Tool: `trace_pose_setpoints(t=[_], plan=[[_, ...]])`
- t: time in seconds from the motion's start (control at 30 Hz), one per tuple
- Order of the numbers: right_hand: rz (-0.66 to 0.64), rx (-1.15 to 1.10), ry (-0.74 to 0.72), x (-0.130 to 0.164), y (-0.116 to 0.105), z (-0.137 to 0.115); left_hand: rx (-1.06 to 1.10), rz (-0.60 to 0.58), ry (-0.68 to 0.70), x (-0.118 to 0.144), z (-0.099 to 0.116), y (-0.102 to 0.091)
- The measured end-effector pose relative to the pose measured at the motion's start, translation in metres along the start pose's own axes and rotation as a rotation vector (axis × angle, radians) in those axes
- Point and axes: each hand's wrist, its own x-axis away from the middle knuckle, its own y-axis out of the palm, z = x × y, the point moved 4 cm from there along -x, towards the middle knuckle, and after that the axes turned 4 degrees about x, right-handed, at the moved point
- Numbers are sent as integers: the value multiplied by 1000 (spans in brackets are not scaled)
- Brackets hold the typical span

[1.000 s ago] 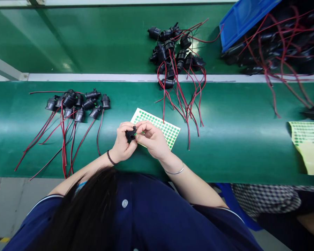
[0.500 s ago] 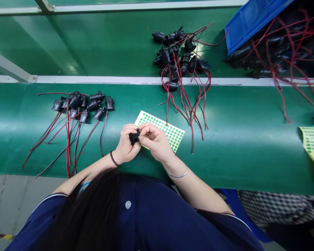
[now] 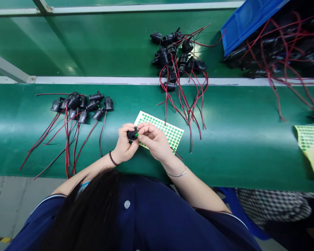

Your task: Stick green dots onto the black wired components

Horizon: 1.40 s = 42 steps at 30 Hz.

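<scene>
My left hand [image 3: 125, 143] is closed round a black cylindrical plastic part [image 3: 132, 136], with the round end that has a hole facing me. At the part's right side, my right hand [image 3: 154, 141] pinches a small green round sticker [image 3: 136, 135] between thumb and forefinger. The sticker is at or against the black part; whether it is stuck on, I cannot tell. Under both hands lies a white sheet of green dot stickers [image 3: 176, 131], partly covered by my fingers. A red wire [image 3: 176, 153] shows below my right wrist, over the sheet's lower corner.
Black parts with red wires [image 3: 74, 101] lie in a group on the left of the green bench. Another pile [image 3: 170, 57] sits at the back middle, its wires reaching the sheet. A blue bin [image 3: 247, 26] spills similar parts at the right. Another sticker sheet [image 3: 312, 150] lies far right.
The black part has turned slightly in my left hand, so its holed end shows more. Green now shows at my right fingertips. The view has shifted slightly.
</scene>
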Motion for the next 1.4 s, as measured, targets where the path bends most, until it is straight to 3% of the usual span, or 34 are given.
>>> trace_pose_setpoints(t=[0.63, 0.97, 1.23, 1.4], plan=[[45, -11, -24, 0, 4, 5, -98, 0, 53, 2, 0, -1], [-26, 66, -117, 0, 1, -2, 282, 120, -235, 8, -17, -3], [18, 496, -366, 0, -11, -30, 259, 66, -326, 12, -19, 0], [-38, 587, -408, -1, -9, -37, 291, 50, -375, 14, -20, 1]])
